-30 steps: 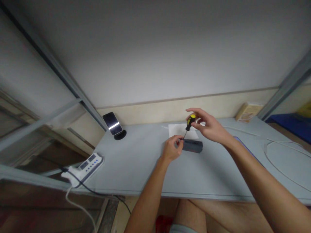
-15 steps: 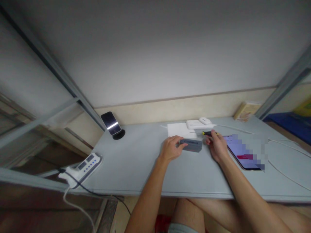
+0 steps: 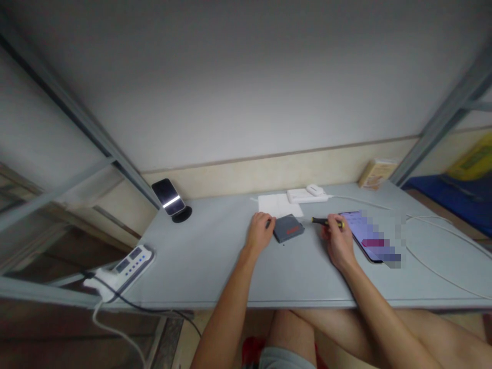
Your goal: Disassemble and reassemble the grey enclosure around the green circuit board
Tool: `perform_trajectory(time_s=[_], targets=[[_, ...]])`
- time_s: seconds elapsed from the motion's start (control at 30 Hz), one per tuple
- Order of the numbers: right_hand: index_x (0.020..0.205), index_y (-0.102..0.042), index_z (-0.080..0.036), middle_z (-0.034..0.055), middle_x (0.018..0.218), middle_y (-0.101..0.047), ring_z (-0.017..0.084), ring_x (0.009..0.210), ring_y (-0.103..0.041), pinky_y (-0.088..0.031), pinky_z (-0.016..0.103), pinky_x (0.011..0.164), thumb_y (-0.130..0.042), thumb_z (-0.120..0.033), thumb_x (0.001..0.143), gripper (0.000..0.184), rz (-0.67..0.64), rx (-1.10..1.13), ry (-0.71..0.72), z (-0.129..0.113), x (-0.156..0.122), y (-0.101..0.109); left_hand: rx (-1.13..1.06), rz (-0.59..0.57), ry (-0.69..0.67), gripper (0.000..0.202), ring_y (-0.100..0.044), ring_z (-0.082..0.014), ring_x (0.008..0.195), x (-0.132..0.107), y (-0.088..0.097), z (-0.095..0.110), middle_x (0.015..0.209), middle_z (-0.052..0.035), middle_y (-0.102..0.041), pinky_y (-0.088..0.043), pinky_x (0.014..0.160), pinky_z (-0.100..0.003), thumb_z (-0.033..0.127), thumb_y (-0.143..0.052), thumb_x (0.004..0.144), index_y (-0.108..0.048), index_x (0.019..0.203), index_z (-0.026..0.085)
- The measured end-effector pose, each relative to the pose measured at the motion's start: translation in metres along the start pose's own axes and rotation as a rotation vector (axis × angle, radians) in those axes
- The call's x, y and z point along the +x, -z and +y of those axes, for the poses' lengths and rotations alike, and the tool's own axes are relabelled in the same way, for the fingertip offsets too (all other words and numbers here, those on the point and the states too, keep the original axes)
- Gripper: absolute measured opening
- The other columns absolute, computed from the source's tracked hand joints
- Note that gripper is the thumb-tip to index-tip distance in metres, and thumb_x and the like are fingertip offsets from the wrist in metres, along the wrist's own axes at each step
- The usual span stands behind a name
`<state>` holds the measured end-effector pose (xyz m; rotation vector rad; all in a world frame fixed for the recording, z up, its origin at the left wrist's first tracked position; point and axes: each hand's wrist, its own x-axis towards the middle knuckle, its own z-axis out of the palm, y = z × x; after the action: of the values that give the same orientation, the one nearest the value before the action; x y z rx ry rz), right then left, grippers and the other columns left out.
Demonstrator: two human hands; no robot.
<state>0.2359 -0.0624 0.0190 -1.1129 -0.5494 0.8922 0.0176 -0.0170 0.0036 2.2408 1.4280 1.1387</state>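
A flat dark grey box point(image 3: 288, 229) with red lettering on its upper face lies on the table. My left hand point(image 3: 260, 233) is closed at its left edge, thumb and fingers pinching there; a dark bit shows between them. My right hand point(image 3: 338, 240) grips a screwdriver point(image 3: 321, 221) by its black and yellow handle. The screwdriver's thin shaft points left toward the box's right side; whether the tip touches is too blurred to tell. A tiny dark speck point(image 3: 283, 245) sits on the table just in front of the box.
Behind the box lie a white paper point(image 3: 274, 203) and a white power bank point(image 3: 305, 196) with a small white case point(image 3: 315, 190) on it. A tablet point(image 3: 367, 236) is by my right hand. A phone point(image 3: 168, 197) on a stand and a power strip point(image 3: 123, 271) are left.
The grey box has gone from showing its slotted side to lying flat, lettering visible. My right hand has brought the screwdriver lower, nearer the box's level. The view has shifted slightly.
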Motion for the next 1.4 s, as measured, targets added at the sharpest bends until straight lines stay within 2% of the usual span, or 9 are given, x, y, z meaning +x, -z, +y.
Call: perform_trajectory(time_s=[0.1, 0.2, 0.3, 0.4, 0.53, 0.67, 0.9, 1.1, 1.4], targets=[[0.085, -0.058, -0.021, -0.0086, 0.058, -0.047, 0.009, 0.049, -0.040, -0.029, 0.025, 0.047, -0.078, -0.071, 0.059, 0.060, 0.013, -0.111, 0.034, 0.001, -0.004, 0.010, -0.023, 0.064, -0.017, 0.017, -0.058, -0.0203, 0.093, -0.002, 0.003, 0.005, 0.089, -0.0053, -0.065, -0.049, 0.089, -0.036, 0.021, -0.056, 0.097, -0.066, 0.083, 0.019], [0.078, -0.058, -0.019, -0.0075, 0.057, -0.044, 0.010, 0.051, -0.036, -0.027, 0.027, 0.050, -0.073, -0.069, 0.068, 0.053, 0.107, -0.237, 0.108, -0.001, -0.011, 0.018, -0.035, 0.080, -0.120, 0.013, -0.057, -0.0204, 0.096, -0.011, 0.011, 0.018, 0.096, -0.0070, -0.063, -0.050, 0.090, -0.036, 0.018, -0.058, 0.093, -0.070, 0.087, 0.019], [0.072, -0.055, -0.019, -0.0067, 0.058, -0.043, 0.011, 0.056, -0.036, -0.029, 0.028, 0.056, -0.070, -0.059, 0.075, 0.043, 0.234, -0.341, 0.208, -0.006, -0.018, 0.020, -0.019, -0.020, -0.278, 0.013, -0.056, -0.0219, 0.103, -0.029, 0.018, 0.030, 0.108, -0.0089, -0.061, -0.051, 0.092, -0.037, 0.015, -0.063, 0.087, -0.073, 0.094, 0.020], [0.069, -0.054, -0.019, -0.0058, 0.059, -0.044, 0.012, 0.060, -0.039, -0.032, 0.029, 0.061, -0.066, -0.051, 0.078, 0.035, 0.319, -0.407, 0.287, -0.009, -0.021, 0.018, 0.083, -0.174, -0.365, 0.021, -0.054, -0.0241, 0.110, -0.046, 0.024, 0.036, 0.123, -0.0089, -0.059, -0.050, 0.095, -0.041, 0.012, -0.062, 0.087, -0.075, 0.099, 0.024], [0.071, -0.056, -0.019, -0.0055, 0.059, -0.046, 0.013, 0.060, -0.041, -0.034, 0.029, 0.063, -0.064, -0.046, 0.079, 0.029, 0.358, -0.432, 0.280, -0.009, -0.020, 0.018, 0.181, -0.225, -0.324, 0.025, -0.047, -0.0282, 0.120, -0.057, 0.026, 0.035, 0.140, -0.0081, -0.051, -0.048, 0.101, -0.048, 0.016, -0.060, 0.092, -0.076, 0.108, 0.028], [0.072, -0.058, -0.020, -0.0038, 0.062, -0.051, 0.014, 0.063, -0.045, -0.037, 0.029, 0.065, -0.063, -0.040, 0.080, 0.022, 0.369, -0.423, 0.285, -0.008, -0.020, 0.020, 0.162, -0.233, -0.261, 0.023, -0.046, -0.0269, 0.121, -0.055, 0.025, 0.032, 0.139, -0.0066, -0.053, -0.046, 0.105, -0.048, 0.021, -0.058, 0.096, -0.077, 0.106, 0.029], [0.069, -0.056, -0.021, -0.0040, 0.059, -0.047, 0.014, 0.062, -0.042, -0.035, 0.029, 0.061, -0.064, -0.043, 0.078, 0.025, 0.316, -0.410, 0.260, -0.010, -0.021, 0.019, 0.079, -0.218, -0.179, 0.022, -0.050, -0.0252, 0.121, -0.053, 0.023, 0.030, 0.133, -0.0065, -0.057, -0.047, 0.104, -0.046, 0.020, -0.059, 0.096, -0.079, 0.098, 0.029], [0.070, -0.055, -0.021, -0.0048, 0.063, -0.046, 0.012, 0.062, -0.041, -0.036, 0.027, 0.061, -0.066, -0.052, 0.078, 0.034, 0.312, -0.300, 0.241, -0.009, -0.016, 0.025, 0.099, -0.220, -0.185, 0.019, -0.050, -0.0251, 0.120, -0.052, 0.023, 0.026, 0.135, -0.0049, -0.058, -0.045, 0.103, -0.045, 0.022, -0.063, 0.094, -0.079, 0.100, 0.030], [0.082, -0.065, -0.019, -0.0018, 0.071, -0.058, 0.014, 0.064, -0.048, -0.038, 0.028, 0.063, -0.069, -0.060, 0.075, 0.042, 0.015, -0.325, 0.192, -0.007, -0.018, 0.026, 0.105, -0.196, -0.221, 0.016, -0.054, -0.0241, 0.113, -0.052, 0.026, 0.030, 0.126, -0.0060, -0.064, -0.046, 0.097, -0.043, 0.020, -0.065, 0.093, -0.079, 0.091, 0.027]])
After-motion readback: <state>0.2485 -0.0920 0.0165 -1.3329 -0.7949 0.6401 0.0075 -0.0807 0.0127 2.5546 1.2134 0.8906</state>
